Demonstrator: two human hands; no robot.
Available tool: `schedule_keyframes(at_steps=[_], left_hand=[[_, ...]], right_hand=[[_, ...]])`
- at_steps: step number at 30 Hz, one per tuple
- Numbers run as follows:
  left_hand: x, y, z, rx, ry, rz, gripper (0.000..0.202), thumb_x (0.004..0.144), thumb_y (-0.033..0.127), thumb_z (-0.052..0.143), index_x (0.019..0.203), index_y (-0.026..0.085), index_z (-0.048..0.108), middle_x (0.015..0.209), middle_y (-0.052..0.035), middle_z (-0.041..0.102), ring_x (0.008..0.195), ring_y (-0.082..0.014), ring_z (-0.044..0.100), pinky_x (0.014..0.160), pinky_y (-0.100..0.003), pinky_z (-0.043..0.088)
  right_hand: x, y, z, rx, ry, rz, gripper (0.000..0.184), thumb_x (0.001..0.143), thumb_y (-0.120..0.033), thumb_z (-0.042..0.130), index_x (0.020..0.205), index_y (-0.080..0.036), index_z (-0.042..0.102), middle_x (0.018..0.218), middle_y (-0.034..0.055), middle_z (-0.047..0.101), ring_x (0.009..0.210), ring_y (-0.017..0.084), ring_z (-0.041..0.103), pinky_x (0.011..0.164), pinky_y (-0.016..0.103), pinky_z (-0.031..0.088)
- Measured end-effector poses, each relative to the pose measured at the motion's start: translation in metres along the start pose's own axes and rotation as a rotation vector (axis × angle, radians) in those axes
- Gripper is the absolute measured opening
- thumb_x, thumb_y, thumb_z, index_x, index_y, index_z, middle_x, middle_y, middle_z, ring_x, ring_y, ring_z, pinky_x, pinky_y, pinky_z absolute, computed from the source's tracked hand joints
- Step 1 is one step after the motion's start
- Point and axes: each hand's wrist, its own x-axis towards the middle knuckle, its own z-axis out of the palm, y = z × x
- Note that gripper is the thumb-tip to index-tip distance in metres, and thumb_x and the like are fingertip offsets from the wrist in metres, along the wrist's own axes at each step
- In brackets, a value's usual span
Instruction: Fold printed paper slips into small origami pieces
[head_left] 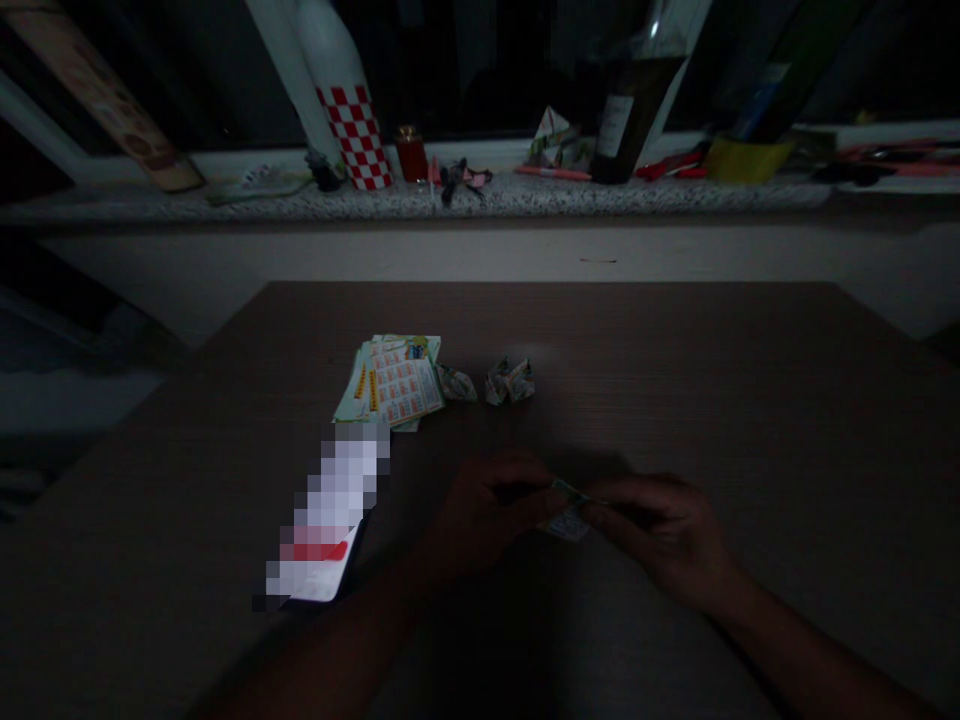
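Between my two hands is a small folded slip of printed paper (pixel 568 522), held just above the table. My left hand (pixel 491 505) pinches its left side between thumb and fingers. At the right edge, my right hand (pixel 667 530) grips it the same way. Beyond the hands lie small folded paper pieces (pixel 510 381), and one more folded piece (pixel 456 383) touches a fanned stack of printed paper slips (pixel 405 390). Dim light hides the fine creases of the held paper.
A lit phone (pixel 322 580), its screen mostly blurred out, lies left of my left forearm on the wooden table (pixel 675 350). Along the stone windowsill (pixel 525 200) stand a red-and-white checkered bottle (pixel 356 130), a dark bottle (pixel 622 125), a small red jar (pixel 410 155) and a yellow pot (pixel 746 160).
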Motion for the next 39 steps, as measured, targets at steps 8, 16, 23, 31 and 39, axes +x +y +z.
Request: schedule_keyframes(at_steps=[8,16,23,31,39], left_hand=[[-0.0002,-0.0004,0.0019,0.068,0.129,0.040,0.012,0.080,0.025,0.067,0.076,0.014,0.069,0.072,-0.0007,0.059,0.066,-0.0111,0.054,0.059,-0.021,0.041],[-0.0012,-0.0023,0.0048,0.134,0.232,-0.096,0.016,0.073,0.028,0.072,0.069,0.014,0.066,0.063,0.0006,0.062,0.060,-0.0109,0.055,0.055,-0.020,0.042],[-0.0011,-0.0025,0.0047,0.017,0.295,-0.099,0.017,0.070,0.028,0.073,0.066,0.014,0.064,0.061,0.0010,0.064,0.058,-0.0103,0.056,0.054,-0.020,0.043],[-0.0025,-0.0035,0.0014,-0.001,0.201,-0.101,0.020,0.072,0.028,0.072,0.062,0.013,0.064,0.059,0.0014,0.060,0.056,-0.0095,0.052,0.053,-0.020,0.039],[-0.0042,-0.0076,0.0021,0.131,0.044,-0.096,0.016,0.077,0.029,0.069,0.073,0.013,0.068,0.063,0.0009,0.061,0.060,-0.0104,0.054,0.056,-0.020,0.040]], right_hand=[[-0.0017,0.0021,0.0061,0.027,0.023,0.063,0.005,0.078,-0.019,0.069,0.081,-0.019,0.073,0.066,0.0007,0.074,0.055,0.014,0.067,0.051,0.019,0.053],[0.0004,0.0022,0.0082,0.072,0.202,0.102,0.004,0.080,-0.019,0.066,0.080,-0.020,0.070,0.069,0.0016,0.074,0.059,0.015,0.069,0.057,0.021,0.056],[0.0004,0.0065,0.0101,0.182,0.103,0.221,0.005,0.076,-0.022,0.072,0.081,-0.020,0.071,0.071,0.0018,0.077,0.062,0.015,0.072,0.059,0.020,0.057],[0.0006,0.0041,0.0086,0.240,0.045,0.207,0.008,0.078,-0.021,0.070,0.086,-0.020,0.070,0.074,0.0012,0.076,0.064,0.013,0.071,0.060,0.019,0.055],[0.0004,0.0058,0.0054,0.055,0.059,0.149,0.003,0.077,-0.021,0.070,0.077,-0.018,0.071,0.064,0.0019,0.072,0.055,0.012,0.066,0.051,0.018,0.051]])
